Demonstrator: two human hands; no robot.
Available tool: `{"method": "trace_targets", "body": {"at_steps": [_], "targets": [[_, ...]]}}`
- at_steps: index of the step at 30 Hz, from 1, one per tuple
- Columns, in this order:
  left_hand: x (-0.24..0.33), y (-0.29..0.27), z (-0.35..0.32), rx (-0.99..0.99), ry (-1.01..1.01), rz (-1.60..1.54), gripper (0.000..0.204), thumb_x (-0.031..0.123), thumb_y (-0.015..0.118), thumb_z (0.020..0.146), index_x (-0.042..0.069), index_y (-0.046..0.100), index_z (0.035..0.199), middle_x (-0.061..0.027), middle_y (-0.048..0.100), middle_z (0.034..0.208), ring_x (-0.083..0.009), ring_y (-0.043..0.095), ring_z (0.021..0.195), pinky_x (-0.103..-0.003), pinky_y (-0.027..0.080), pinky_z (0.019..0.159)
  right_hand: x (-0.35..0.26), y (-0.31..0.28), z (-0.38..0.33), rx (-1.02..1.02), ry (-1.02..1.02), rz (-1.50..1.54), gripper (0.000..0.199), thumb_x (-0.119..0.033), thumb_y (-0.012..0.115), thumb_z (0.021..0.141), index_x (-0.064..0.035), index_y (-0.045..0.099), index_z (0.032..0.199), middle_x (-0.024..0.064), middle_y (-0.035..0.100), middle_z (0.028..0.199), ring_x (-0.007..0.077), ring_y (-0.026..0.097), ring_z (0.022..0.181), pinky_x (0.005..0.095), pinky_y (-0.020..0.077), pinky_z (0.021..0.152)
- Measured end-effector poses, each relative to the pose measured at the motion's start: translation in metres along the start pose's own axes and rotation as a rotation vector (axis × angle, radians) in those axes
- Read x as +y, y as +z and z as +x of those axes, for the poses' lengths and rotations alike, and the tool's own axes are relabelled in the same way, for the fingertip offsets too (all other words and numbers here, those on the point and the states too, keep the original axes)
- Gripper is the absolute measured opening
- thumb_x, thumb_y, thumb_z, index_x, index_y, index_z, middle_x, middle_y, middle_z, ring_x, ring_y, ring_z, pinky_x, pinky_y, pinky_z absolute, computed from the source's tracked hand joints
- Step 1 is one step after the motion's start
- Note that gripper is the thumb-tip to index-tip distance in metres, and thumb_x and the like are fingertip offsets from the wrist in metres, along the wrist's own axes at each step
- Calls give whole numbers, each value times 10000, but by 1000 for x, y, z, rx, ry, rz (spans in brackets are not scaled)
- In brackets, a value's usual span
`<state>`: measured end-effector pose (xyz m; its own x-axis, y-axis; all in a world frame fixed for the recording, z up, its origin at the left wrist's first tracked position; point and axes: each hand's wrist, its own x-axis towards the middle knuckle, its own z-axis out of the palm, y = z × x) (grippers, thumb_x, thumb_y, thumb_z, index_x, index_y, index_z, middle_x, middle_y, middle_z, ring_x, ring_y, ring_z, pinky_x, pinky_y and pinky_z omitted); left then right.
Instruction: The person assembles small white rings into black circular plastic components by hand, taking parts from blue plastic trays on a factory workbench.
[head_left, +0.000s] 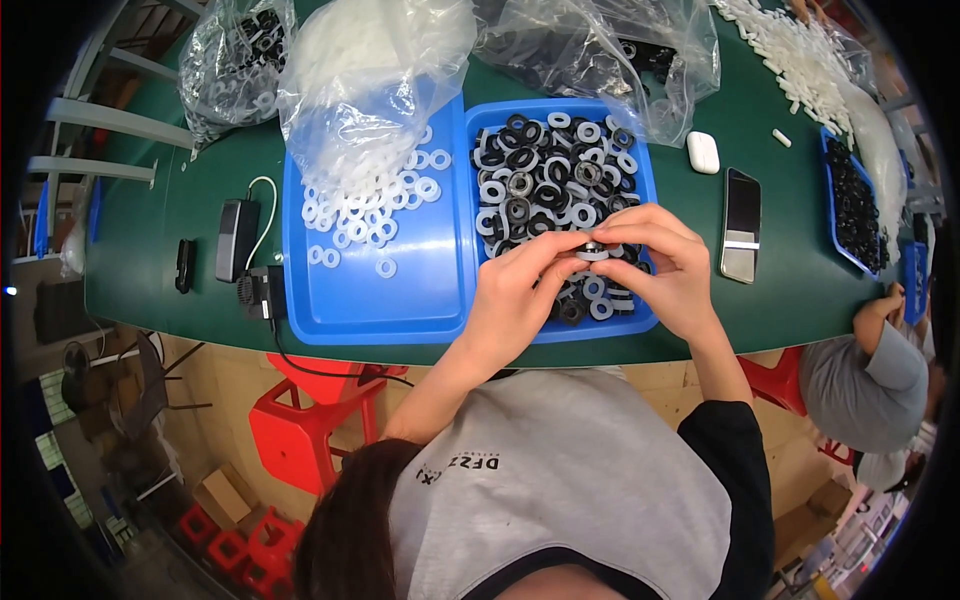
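My left hand [518,290] and my right hand [672,268] meet over the right-hand blue tray [652,200]. Thumbs and fingertips of both pinch a small ring piece [592,254], dark with shiny metal above and whitish below; the fingers partly cover it. Beneath them the tray is heaped with black rings and white rings [582,214], many stacked together, some with a metallic look. To the left, a second blue tray [400,300] carries loose white plastic rings [378,230] toward its far side.
A clear bag of white rings [375,70] leans into the left tray. Other clear bags [600,50] lie behind. A phone [740,225] and white earbud case [703,152] lie right; a black power adapter [237,240] left. Farther right, a co-worker [868,380] sits beside a tray of black parts [850,205].
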<state>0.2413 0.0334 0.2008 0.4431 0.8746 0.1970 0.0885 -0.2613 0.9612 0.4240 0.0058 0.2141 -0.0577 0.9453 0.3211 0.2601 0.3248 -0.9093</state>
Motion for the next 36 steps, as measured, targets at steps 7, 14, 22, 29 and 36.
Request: {"method": "trace_targets", "body": {"at_steps": [7,14,22,29,36], "targets": [[10,-4,-8,51,75,-118,249,-15,640,834,15,631,1082,-121,663,933,-202,675,813,-276,535,682,-25,7,0,41,-161,-154,266,27,752,698,-7,691,954,93,630,912,187,609,811,281,506,695],[22,-14,-7,60,321,139,293,-76,631,793,-7,632,1078,-138,668,979,-255,665,841,-301,542,710,-30,17,-2,93,-343,-177,351,11,789,655,-4,651,978,92,631,915,237,608,850,321,497,732],[34,-18,-8,85,539,-95,304,-128,653,736,-46,610,1025,-210,661,1020,-321,665,880,-352,560,732,-49,17,0,181,-436,-110,444,-37,837,587,-27,651,991,90,636,946,258,617,883,332,514,727],[38,-21,-8,67,629,-84,325,-132,670,717,-39,599,1021,-238,656,1016,-322,666,897,-370,560,762,-58,15,0,147,-544,-238,404,-82,849,563,-47,684,931,61,623,930,225,602,859,313,508,702],[45,-24,-10,-4,630,-175,241,-97,622,789,-46,557,1016,-277,636,1018,-364,668,879,-430,568,767,-64,11,-3,92,-565,-215,386,-91,838,562,-53,694,918,55,614,912,221,595,835,311,507,679]]}}
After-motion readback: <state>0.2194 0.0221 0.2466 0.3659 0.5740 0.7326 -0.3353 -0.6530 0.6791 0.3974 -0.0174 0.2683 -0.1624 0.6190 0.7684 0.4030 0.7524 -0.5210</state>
